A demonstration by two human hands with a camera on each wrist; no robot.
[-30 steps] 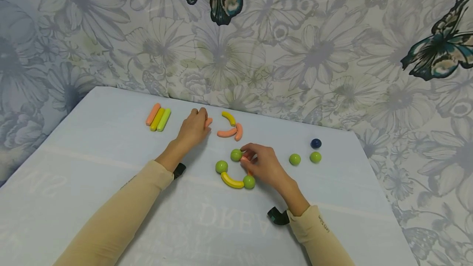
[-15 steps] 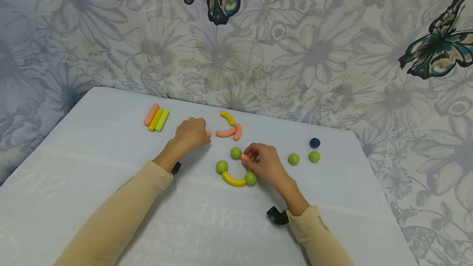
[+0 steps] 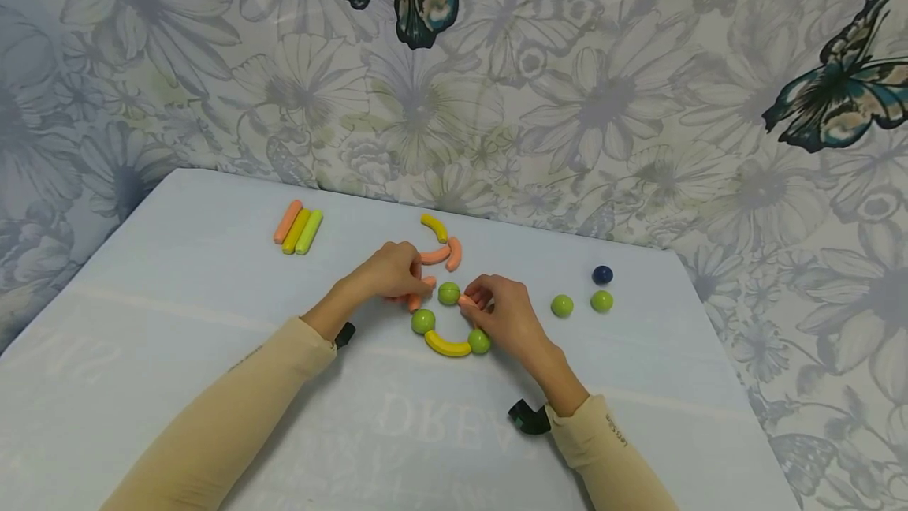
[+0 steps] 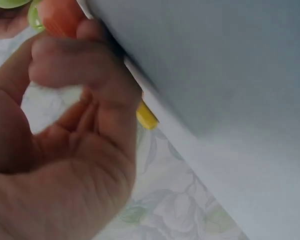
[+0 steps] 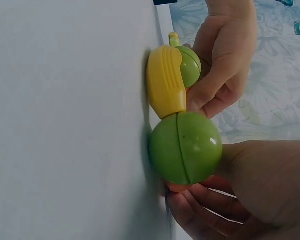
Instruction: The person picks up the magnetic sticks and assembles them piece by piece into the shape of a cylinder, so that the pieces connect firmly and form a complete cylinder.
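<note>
Your left hand is pinching an orange stick between thumb and fingers, just beside the far green ball on the white table. More orange ends are showing under that hand, near the left green ball; whether they are belonging to the same stick, you cannot tell from here. Your right hand is pinching an orange piece, its tip lying right by the far green ball, while your fingers are hiding its middle. Nearer you, a yellow arc is resting between the left green ball and the right green ball, touching both.

If you are fitting the pieces end to end with the balls, you should probably be using your right hand as a light anchor, because a hard push there could be rolling the far green ball out of line. With your left hand, you should be working low and flat to the table, lining the stick's end up with the centre of the ball before pressing. An off-centre push would likely be turning a smooth ball, so you should be bracing its opposite side. 2 orange curves are lying just behind your left fingers, so a wide sweep could be knocking them.
</note>
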